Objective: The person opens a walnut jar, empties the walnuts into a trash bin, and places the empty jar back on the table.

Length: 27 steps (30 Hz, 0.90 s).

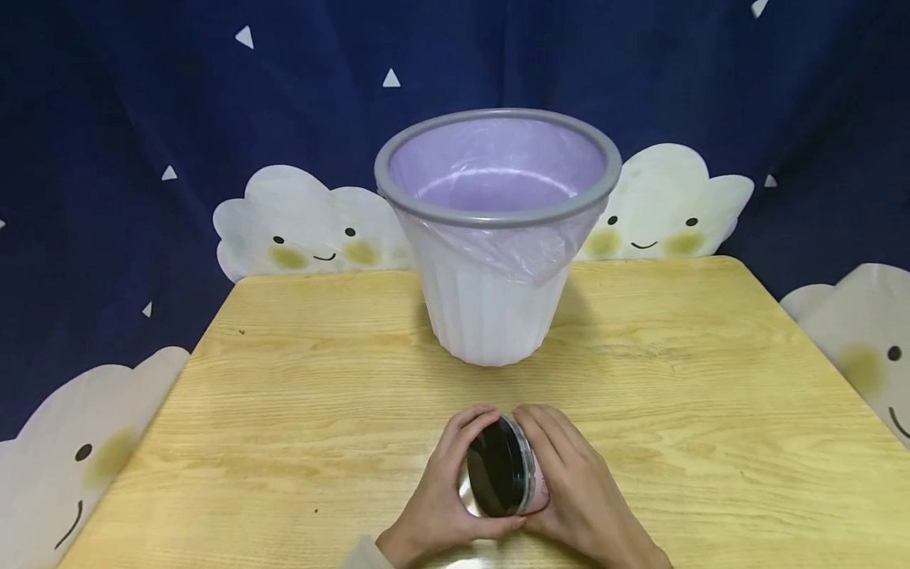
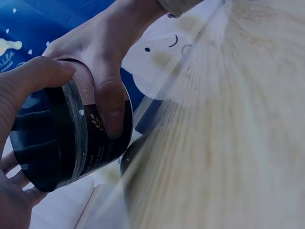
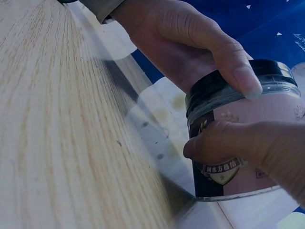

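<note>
Above the near part of the table, a round jar with a pink and black label (image 3: pixel 267 109) is held tilted on its side between both hands. Its black lid (image 1: pixel 492 468) faces left in the head view. The left hand (image 1: pixel 444 486) grips the lid, fingers over the top and thumb along the bottom. Around the jar's body curls the right hand (image 1: pixel 579 482), its thumb pressing the label in the right wrist view. The lid sits on the jar; its contents are hidden.
A white trash bin (image 1: pixel 490 316) with a grey rim and a pale purple liner bag (image 1: pixel 498 178) stands farther back on the wooden table (image 1: pixel 284 411). Behind the table hangs a dark blue curtain (image 1: pixel 320 95) printed with smiling clouds and white triangles.
</note>
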Motion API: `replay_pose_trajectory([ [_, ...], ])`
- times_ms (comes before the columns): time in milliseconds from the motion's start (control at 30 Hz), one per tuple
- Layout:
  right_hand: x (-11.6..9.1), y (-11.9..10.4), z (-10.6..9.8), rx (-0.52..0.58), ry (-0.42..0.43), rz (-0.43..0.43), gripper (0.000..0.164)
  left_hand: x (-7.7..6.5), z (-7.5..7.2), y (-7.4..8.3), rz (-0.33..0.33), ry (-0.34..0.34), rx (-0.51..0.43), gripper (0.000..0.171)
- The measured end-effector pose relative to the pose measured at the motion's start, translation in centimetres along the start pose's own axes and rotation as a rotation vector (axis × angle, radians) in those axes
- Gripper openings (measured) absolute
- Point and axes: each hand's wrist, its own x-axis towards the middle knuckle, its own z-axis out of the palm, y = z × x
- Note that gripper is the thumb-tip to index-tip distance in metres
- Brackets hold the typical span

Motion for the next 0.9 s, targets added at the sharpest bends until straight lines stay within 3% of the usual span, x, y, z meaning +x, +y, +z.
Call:
replay_pose_trajectory([
  [600, -0.60, -0.38, 0.05, 0.004, 0.019, -0.007, 0.111, -0.43, 0.03, 0.03, -0.009, -0.010, 0.018, 0.103],
  [900, 0.15, -0.27, 0.10, 0.008, 0.017, -0.010, 0.111, -0.17, -0.54, 0.19, -0.029, -0.009, 0.035, 0.105],
])
